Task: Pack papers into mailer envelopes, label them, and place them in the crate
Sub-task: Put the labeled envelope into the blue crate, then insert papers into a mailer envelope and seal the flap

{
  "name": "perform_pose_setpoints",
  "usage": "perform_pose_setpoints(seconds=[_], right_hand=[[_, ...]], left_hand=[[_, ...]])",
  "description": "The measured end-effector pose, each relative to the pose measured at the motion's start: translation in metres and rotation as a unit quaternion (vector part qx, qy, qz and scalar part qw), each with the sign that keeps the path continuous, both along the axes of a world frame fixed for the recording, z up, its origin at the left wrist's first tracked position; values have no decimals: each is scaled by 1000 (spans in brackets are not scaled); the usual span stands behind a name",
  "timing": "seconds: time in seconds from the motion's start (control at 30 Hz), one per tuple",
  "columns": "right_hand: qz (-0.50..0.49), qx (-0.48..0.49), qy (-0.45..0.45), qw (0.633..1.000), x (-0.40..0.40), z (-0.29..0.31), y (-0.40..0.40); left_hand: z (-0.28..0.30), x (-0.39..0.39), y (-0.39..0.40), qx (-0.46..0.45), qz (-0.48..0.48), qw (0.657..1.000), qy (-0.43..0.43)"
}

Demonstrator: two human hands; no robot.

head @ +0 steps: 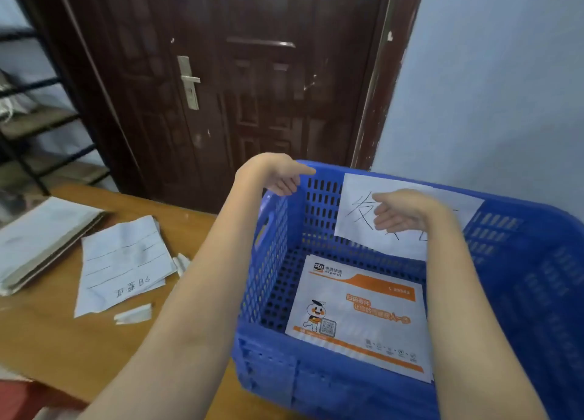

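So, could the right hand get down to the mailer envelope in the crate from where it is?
Probably yes. The right hand is inside the crate, by the paper sign on its far wall, and the mailer envelope lies uncovered on the floor below it.

Two bare forearms, no sleeves in view. Left hand and right hand: no gloves, rings, watch or wristbands visible. Nothing worn on either arm up to the frame edge.

I read "sto express" in orange and black on the mailer envelope lying in the crate; its other print and the handwritten sheets are illegible.
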State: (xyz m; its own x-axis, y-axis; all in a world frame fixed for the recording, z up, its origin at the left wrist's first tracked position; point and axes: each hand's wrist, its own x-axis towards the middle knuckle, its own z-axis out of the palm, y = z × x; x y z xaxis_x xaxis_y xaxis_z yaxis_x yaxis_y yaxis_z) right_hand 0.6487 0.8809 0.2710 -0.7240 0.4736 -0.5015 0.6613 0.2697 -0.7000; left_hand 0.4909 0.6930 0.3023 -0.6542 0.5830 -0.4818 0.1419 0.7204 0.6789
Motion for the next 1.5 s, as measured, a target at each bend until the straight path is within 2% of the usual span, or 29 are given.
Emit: perform_pose_setpoints(seconds=[0.17, 0.4, 0.5, 0.7, 0.93, 1.1, 1.3, 1.5], right_hand=[[13, 11, 90, 996, -21, 28, -81], [75, -63, 184, 978, -76, 42, -244], [101, -82, 180, 975, -95, 23, -319], [171, -119, 94, 973, -137, -40, -433], [191, -170, 11, 967, -191, -117, -502], [172, -202, -9, 964, -253, -163, -520], [140, -246, -34, 958, -324, -194, -543], [124, -231, -42, 964, -370, -206, -555]], left_hand=[[11, -1, -95, 76, 45, 996, 23], [-8, 0, -286, 110, 179, 975, 78], [-34, 5, -358, 109, 237, 963, 75], [-106, 5, -455, 114, 349, 929, 43], [-191, -19, -525, 36, 380, 924, -9], [-218, -71, -543, -6, 381, 924, -23], [-235, -152, -553, 16, 398, 915, -57], [-238, -218, -560, 49, 420, 902, -83]])
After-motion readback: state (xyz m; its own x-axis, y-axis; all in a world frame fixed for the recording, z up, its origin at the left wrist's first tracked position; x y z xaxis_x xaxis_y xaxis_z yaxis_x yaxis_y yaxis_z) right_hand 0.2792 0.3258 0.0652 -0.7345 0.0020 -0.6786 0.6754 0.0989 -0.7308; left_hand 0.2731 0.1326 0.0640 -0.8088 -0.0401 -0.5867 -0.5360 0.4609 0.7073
